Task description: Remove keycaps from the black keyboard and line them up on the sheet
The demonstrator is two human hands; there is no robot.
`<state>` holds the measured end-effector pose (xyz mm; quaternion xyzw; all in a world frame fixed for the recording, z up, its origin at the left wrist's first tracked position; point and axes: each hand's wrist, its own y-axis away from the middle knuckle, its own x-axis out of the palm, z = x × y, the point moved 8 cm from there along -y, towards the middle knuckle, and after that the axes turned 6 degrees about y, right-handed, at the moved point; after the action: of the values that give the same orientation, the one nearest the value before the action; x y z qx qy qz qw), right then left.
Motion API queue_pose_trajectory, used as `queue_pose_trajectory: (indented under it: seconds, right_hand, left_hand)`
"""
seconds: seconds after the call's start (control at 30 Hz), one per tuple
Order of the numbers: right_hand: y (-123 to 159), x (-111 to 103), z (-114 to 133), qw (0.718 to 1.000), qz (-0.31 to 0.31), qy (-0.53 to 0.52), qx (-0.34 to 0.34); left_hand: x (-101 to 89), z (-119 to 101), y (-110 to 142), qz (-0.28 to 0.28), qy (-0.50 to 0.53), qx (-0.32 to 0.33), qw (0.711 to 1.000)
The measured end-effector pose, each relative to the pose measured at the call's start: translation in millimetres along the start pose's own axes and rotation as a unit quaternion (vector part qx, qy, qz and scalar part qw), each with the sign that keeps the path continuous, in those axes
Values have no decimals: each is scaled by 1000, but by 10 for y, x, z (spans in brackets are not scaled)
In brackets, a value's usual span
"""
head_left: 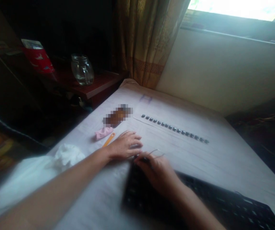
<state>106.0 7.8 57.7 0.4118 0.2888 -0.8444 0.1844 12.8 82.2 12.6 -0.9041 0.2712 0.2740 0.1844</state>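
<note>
A black keyboard [223, 195] lies on the pale sheet at the lower right, partly blurred. My right hand [155, 169] is closed over its upper left corner, gripping a thin wire tool [157, 150] that looks like a keycap puller. Two wire ends stick out above the knuckles; its other end is hidden by the fingers. Just left of that corner, my left hand [126, 145] rests palm down with its fingers spread, holding nothing. Beyond both hands, several dark keycaps [174, 129] form a slanting row on the sheet.
An orange strip [109, 139], a pink cloth [103, 133] and a pixelated brown item [117, 116] lie beyond my left hand. Crumpled white cloth [67, 156] is near my left forearm. A glass mug [82, 70] stands on the dark red desk [99, 85], close to a curtain [144, 41].
</note>
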Motion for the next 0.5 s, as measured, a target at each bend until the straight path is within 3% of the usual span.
queue_pose_trajectory:
  seconds: [0.07, 0.27, 0.5]
  right_hand:
    - [3, -19, -26, 1000, -7, -20, 13]
    - [36, -38, 75, 998, -41, 47, -5]
    - [97, -54, -19, 997, -73, -7, 26]
  left_hand:
    - [20, -15, 10, 15, -13, 1, 1000]
    - [63, -8, 46, 48, -32, 1, 998]
    - [101, 5, 40, 62, -39, -2, 997]
